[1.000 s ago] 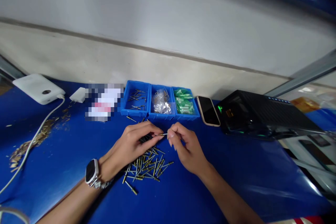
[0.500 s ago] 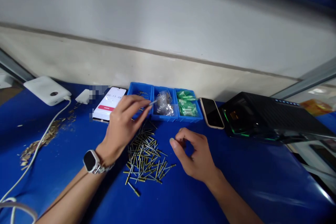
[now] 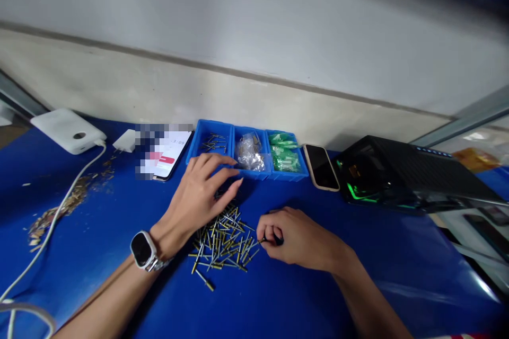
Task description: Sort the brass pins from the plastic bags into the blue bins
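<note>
Where the pins lie: thin gold-and-steel pins [image 3: 222, 243] sit in a loose, crisscrossed heap on the blue desk [image 3: 119, 212], between the two hands, apparently so both can reach them.

Left hand [image 3: 194, 201]: open, hovering just above the far end of the heap, its fingers [image 3: 222, 169] spread and gently curved, with nothing visible in their hold; a wristwatch [image 3: 142, 250] sits on the wrist.

Right hand [image 3: 298, 238]: curled low at the near right edge of the heap, its fingers closed around a small black object [image 3: 278, 240], with a thin metal tip [image 3: 262, 241] poking out toward the pins; the fingers hide most of the grip, so what exactly they pinch cannot be told.

Blue tray [image 3: 254, 175]: three compartments just beyond the heap, seemingly kept close for short reaches; the left holds loose pins [image 3: 212, 143], the middle a clear plastic bag [image 3: 248, 152], the right green pieces [image 3: 284, 151].

Phones: one showing a timer [image 3: 170, 153] lies left of the tray, partly blurred, perhaps placed to be read at a glance; a dark one [image 3: 321, 167] lies to its right.

Farther out: a black machine [image 3: 397, 175], a white power bank [image 3: 67, 131] with a cable [image 3: 59, 217], and brown shavings [image 3: 59, 206].
</note>
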{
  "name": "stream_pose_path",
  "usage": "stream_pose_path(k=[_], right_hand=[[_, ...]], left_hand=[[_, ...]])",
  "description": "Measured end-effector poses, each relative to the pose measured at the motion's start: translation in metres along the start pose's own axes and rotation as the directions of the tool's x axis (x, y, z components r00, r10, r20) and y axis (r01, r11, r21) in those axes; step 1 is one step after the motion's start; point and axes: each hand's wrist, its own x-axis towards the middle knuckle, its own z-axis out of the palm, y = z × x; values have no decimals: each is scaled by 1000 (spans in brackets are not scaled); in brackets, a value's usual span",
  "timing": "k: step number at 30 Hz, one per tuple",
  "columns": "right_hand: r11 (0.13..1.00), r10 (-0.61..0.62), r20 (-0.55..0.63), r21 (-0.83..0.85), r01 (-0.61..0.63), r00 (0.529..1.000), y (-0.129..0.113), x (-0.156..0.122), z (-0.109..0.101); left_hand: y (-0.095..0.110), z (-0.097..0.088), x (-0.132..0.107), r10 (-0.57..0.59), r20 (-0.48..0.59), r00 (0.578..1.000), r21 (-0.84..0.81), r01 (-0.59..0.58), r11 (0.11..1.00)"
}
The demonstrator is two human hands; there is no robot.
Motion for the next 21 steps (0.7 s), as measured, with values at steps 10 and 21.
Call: stream_pose_path(k=[10, 21], right_hand=[[888, 33, -330, 443, 124, 943, 4, 21, 0], [886, 103, -574, 423, 187, 812, -2, 21, 13]], left_hand=[[6, -4, -9, 220, 62, 973, -262, -197, 945], [9, 3, -10, 180, 127, 975, -234, -147, 961]])
